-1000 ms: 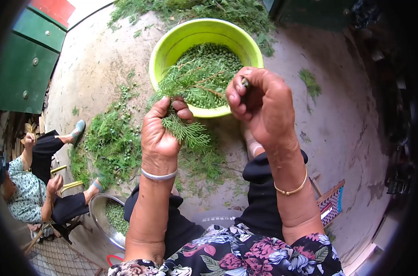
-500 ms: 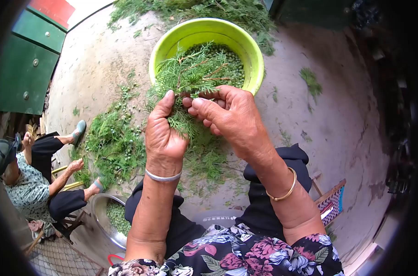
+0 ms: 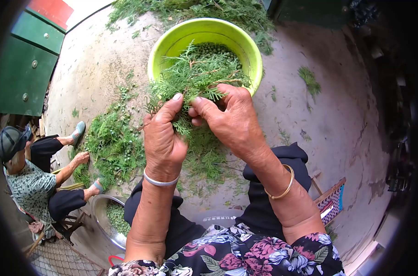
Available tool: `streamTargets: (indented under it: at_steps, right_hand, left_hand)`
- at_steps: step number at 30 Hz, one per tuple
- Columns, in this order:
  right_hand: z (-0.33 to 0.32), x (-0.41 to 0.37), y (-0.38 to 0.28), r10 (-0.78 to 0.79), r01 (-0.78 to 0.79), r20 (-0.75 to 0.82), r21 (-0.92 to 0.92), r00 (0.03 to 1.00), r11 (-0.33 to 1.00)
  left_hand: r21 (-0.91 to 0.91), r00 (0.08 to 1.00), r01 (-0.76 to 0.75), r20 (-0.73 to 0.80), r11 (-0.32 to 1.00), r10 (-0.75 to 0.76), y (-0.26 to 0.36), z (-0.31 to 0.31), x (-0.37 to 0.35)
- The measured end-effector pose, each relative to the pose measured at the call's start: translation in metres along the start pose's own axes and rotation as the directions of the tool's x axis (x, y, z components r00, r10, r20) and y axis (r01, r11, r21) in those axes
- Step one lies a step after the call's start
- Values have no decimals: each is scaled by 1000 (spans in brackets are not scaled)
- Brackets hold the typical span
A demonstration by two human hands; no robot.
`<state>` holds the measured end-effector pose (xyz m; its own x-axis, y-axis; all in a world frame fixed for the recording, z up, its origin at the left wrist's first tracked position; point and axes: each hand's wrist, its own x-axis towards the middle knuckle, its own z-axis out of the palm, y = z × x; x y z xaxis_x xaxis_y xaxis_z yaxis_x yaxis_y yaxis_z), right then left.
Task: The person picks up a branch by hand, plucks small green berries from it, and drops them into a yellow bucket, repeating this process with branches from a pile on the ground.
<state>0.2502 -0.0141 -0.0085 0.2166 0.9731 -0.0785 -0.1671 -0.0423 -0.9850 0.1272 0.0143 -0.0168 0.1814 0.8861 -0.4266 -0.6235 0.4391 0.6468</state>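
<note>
A leafy green sprig (image 3: pixel 188 76) lies across the near part of a yellow-green basin (image 3: pixel 160 50). My left hand (image 3: pixel 165 133) is closed on the sprig's lower left part, thumb pointing up. Close beside it on the right, my right hand (image 3: pixel 232 117) pinches at the foliage with thumb and fingers; what lies right between those fingertips is too small to make out. Small round green berries (image 3: pixel 216 49) fill the bottom of the basin behind the sprig.
A co-worker (image 3: pixel 32 184) sits at the left, one hand at a pile of green branches (image 3: pixel 114 149). A metal bowl (image 3: pixel 96 214) with berries stands at the lower left. More branches (image 3: pixel 218 11) lie behind the basin. A woven stool (image 3: pixel 331 200) is at the right.
The sprig has turned and shifted slightly, showing more berries. My right hand's fingers have closed in nearer my left thumb. The co-worker leans forward, with a hand now at the pile.
</note>
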Motion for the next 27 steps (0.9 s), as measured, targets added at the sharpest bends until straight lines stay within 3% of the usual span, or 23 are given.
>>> streamTargets:
  at_steps: [2, 4, 6, 7, 8, 10, 12, 14, 15, 16, 18, 19, 20, 21, 22, 23, 24, 25, 26, 27]
  right_hand:
    - [0, 0, 2, -21, 20, -9, -115, 1000, 993]
    - [-1, 2, 4, -52, 52, 7, -162, 999, 985]
    - [-4, 3, 7, -83, 86, 25, -207, 996, 975]
    - [-8, 3, 9, -206, 242, 141, -320, 968, 916]
    - [-10, 3, 11, -308, 397, 268, -407, 913, 822]
    - [-7, 3, 14, -296, 397, 293, -392, 909, 830]
    - [-6, 1, 14, -285, 397, 320, -374, 904, 838]
    - [-11, -2, 1, -253, 352, 399, -198, 881, 915]
    - [-9, -6, -24, 106, -97, 345, -44, 933, 994]
    - [-13, -6, -33, 105, -97, 352, -42, 930, 994]
    - [-22, 2, -42, 281, -301, 222, 65, 934, 951]
    - [-21, 9, -38, 278, -299, 224, 67, 934, 952]
    - [-19, 18, -28, 64, -73, 70, 136, 995, 988]
    - [-19, 25, -20, -148, 163, -98, 165, 984, 973]
    - [-22, 31, -19, -150, 165, -101, 163, 983, 973]
    - [-26, 35, -18, -268, 245, -163, -148, 950, 958]
    - [-29, 38, -16, -394, 281, -182, -447, 901, 849]
    - [-30, 40, -12, -501, 327, -189, -559, 845, 762]
    - [-32, 39, -9, -501, 328, -186, -559, 845, 761]
    - [-34, 37, -8, -382, 242, -208, -492, 900, 836]
  left_hand:
    - [42, 999, -37, -2, 998, 37, 0, 3, -3]
    - [129, 986, -165, 19, 978, 164, 1, 9, -8]
    - [162, 985, -170, 3, 972, 172, 2, 11, -11]
    - [195, 984, -175, -12, 965, 180, 2, 11, -12]
    - [196, 983, -175, -13, 965, 181, 4, 9, -11]
    - [148, 997, -74, 24, 986, 71, 11, 2, -7]
    - [142, 998, -32, -42, 989, 39, 15, -2, -1]
    - [138, 994, -32, -100, 990, 46, 16, -9, 6]
    - [18, 984, -30, -174, 999, 33, 22, -11, 11]
    - [-95, 995, -15, -97, 995, 5, 27, -27, 22]
    - [-253, 999, 36, -20, 967, -43, 36, -41, 25]
    - [-251, 999, 33, -20, 968, -39, 39, -39, 23]
    - [-266, 998, 51, -22, 963, -59, 42, -35, 20]
    - [-282, 996, 72, -23, 957, -82, 44, -32, 17]
    - [-282, 996, 75, -19, 956, -84, 44, -33, 17]
    - [-302, 996, 92, 17, 949, -91, 45, -35, 15]
    - [-321, 994, 108, 51, 941, -97, 47, -37, 16]
    - [-314, 992, 119, 74, 942, -101, 48, -42, 18]
    - [-316, 992, 118, 73, 941, -100, 50, -44, 18]
    - [-361, 989, 149, 76, 921, -131, 51, -45, 18]
